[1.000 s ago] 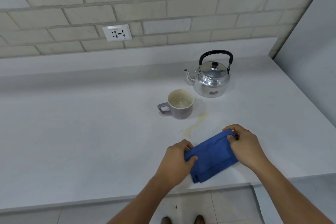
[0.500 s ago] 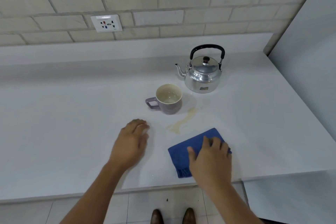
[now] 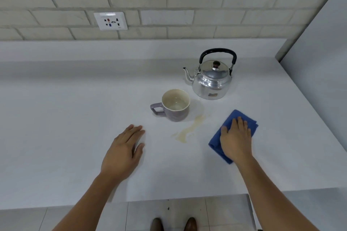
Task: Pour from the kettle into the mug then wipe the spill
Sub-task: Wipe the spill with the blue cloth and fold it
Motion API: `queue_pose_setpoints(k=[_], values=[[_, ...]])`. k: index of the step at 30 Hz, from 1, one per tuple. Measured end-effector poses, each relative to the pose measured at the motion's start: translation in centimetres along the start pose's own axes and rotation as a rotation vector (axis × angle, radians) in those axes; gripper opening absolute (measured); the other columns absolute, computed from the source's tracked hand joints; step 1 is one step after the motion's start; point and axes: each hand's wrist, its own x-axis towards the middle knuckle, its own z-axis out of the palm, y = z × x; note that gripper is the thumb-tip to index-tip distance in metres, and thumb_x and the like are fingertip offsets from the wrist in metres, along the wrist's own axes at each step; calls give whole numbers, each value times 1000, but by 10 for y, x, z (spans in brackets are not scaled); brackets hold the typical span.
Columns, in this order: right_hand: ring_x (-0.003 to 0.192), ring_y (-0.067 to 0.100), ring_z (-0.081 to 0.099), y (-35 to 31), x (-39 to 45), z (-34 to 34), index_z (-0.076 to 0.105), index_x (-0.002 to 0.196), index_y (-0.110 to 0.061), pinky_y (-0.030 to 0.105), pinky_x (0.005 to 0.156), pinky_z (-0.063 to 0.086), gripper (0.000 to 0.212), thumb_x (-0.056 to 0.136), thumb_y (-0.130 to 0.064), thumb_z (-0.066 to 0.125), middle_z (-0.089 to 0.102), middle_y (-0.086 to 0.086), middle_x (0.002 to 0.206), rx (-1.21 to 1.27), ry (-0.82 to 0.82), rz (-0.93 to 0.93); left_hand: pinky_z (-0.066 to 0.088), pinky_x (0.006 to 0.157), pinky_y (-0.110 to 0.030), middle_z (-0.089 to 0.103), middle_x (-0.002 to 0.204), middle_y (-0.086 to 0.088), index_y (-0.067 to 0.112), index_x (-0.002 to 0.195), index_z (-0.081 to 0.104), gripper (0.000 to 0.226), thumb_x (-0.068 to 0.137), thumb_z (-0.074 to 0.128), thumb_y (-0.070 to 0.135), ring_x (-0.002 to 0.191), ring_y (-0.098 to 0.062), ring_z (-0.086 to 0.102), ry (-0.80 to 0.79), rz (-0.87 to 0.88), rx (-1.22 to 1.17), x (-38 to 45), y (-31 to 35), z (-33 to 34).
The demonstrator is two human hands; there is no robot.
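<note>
A shiny metal kettle [image 3: 212, 80] with a black handle stands upright at the back right of the white counter [image 3: 75, 118], spout pointing left. In front of it sits a purple mug [image 3: 175, 107] with liquid inside, handle to the left. A yellowish spill [image 3: 189, 129] streaks the counter just below and right of the mug. My right hand [image 3: 235, 139] lies flat, fingers spread, pressing a folded blue cloth [image 3: 230, 123] onto the counter to the right of the spill. My left hand [image 3: 124, 150] rests flat and empty on the counter, left of the spill.
A brick wall with a white socket plate [image 3: 110, 21] runs behind the counter. A grey wall panel [image 3: 319, 62] closes the right side. The counter's front edge is close to my body, with tiled floor and my shoes [image 3: 173, 224] below.
My right hand has slid the blue cloth away from the front edge, up and right, beside the spill. My left hand let go of the cloth earlier and now rests flat on the counter.
</note>
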Motion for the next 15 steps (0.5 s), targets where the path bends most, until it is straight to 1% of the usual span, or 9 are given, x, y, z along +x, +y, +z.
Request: queue_pose_setpoints(k=[1,3,5,7,9,11,13,15], values=[[155,31,8,-11,9,3,13,158,3,44,125,6,64,107,-33,29,12,17,168,39,4,-1,25,120,-27,47,157,17,30,147,52,50,101,40,46,153,-6,28,-1,1,1,0,-1,1],[156,31,4,-30,19,14,8,158,3,43,126,4,64,108,-31,29,7,17,169,24,22,-63,25,120,-27,46,157,18,30,147,51,50,101,41,46,153,-6,28,-3,2,3,0,-2,2],[156,30,1,-41,18,27,5,159,1,41,126,2,64,106,-24,30,3,15,169,-46,55,-191,25,121,-28,46,157,17,30,147,51,49,102,41,45,154,-7,27,-4,3,4,0,-3,2],[156,25,2,-39,10,34,10,160,-3,38,126,2,59,106,-19,31,5,10,170,-38,44,-345,26,121,-28,46,157,17,30,147,51,49,102,41,45,154,-7,27,-6,7,8,0,-3,2],[156,19,8,-23,-3,33,19,159,-9,37,126,8,54,108,-16,32,15,4,169,7,-31,-515,27,121,-30,47,157,16,29,147,52,50,101,41,45,153,-8,29,-3,13,7,1,-3,2],[155,12,11,6,-17,27,28,158,-16,35,126,12,51,108,-14,36,22,-5,166,54,-78,-646,28,121,-31,47,157,16,29,147,52,50,101,41,46,153,-8,29,-2,14,6,2,-4,2],[154,6,10,40,-22,17,33,156,-24,32,126,10,49,108,-16,36,25,-14,164,71,-80,-675,29,121,-31,47,157,15,29,147,52,50,101,40,46,153,-8,29,-3,15,5,2,-4,3],[155,8,10,64,-14,6,33,156,-29,32,125,10,48,108,-21,34,26,-17,164,37,-48,-638,29,121,-31,47,157,15,29,147,52,51,101,40,47,153,-8,29,-4,16,7,2,-4,3]])
